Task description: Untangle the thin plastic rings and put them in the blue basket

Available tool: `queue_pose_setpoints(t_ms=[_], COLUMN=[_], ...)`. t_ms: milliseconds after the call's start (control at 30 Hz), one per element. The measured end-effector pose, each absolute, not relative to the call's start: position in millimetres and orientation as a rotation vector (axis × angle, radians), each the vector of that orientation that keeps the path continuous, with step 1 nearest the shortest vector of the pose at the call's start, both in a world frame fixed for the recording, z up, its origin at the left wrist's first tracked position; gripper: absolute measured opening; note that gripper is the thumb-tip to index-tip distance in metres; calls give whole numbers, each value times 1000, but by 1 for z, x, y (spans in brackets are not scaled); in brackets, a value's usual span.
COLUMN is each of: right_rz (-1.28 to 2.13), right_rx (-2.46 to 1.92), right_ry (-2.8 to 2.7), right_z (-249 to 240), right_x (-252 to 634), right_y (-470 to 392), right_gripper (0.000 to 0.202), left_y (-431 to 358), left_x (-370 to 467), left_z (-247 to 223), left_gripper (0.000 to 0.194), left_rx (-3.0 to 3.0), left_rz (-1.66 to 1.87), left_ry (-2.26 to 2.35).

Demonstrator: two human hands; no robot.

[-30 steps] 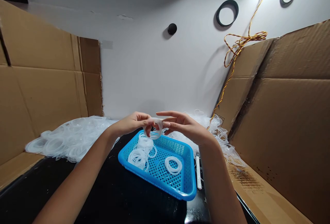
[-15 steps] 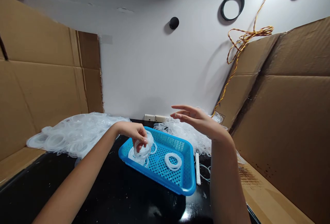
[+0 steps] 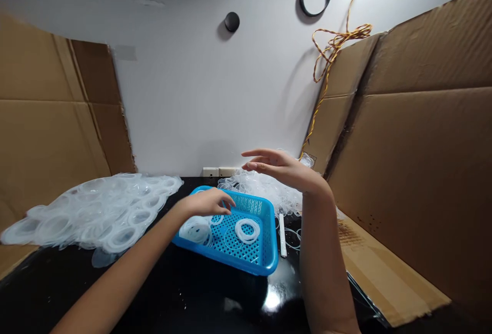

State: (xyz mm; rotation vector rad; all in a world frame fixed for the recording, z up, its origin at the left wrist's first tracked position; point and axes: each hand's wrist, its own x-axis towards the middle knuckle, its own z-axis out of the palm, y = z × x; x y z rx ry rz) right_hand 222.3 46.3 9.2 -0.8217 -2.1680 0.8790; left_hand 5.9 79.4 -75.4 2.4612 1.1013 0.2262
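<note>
A blue perforated basket (image 3: 269, 267) stands on the black table. In its left part lies a stack of translucent rings (image 3: 196, 230), and a smaller bunch of white rings (image 3: 247, 231) lies in its right part. My left hand (image 3: 210, 203) hovers over the left part of the basket, its fingers apart and curved down, with no ring in it. My right hand (image 3: 279, 167) is raised above and behind the basket's right side, fingers stretched to the left, holding nothing.
A heap of translucent rings (image 3: 103, 211) lies at the left, another heap (image 3: 265, 188) behind the basket. A white strip (image 3: 283, 235) is right of it. Cardboard walls (image 3: 415, 160) flank the table (image 3: 172, 293); a yellow cord (image 3: 326, 72) hangs at the right.
My left hand has let go of the bunch of rings, which now lies in the basket's left part, and has moved right and opened. The camera view has shifted right.
</note>
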Motion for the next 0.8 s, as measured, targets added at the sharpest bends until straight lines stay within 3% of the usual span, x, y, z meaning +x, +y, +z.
queue_pose_setpoints(t_ms=[233, 400, 600, 800], right_rz=[904, 916, 941, 932], right_rx=[-746, -724, -671, -675], right_ry=[-2138, -2121, -2117, -2124], right_z=[12, 15, 17, 18], right_x=[233, 237, 238, 239], right_y=[40, 35, 35, 31], right_gripper=[39, 34, 31, 28], left_y=[81, 80, 79, 79], left_x=[77, 81, 78, 77], left_z=[-110, -112, -113, -105], left_gripper=[39, 22, 1, 11], left_rx=[2747, 2859, 2910, 2731], left_rz=[-278, -457, -310, 69], left_ry=[969, 931, 828, 837])
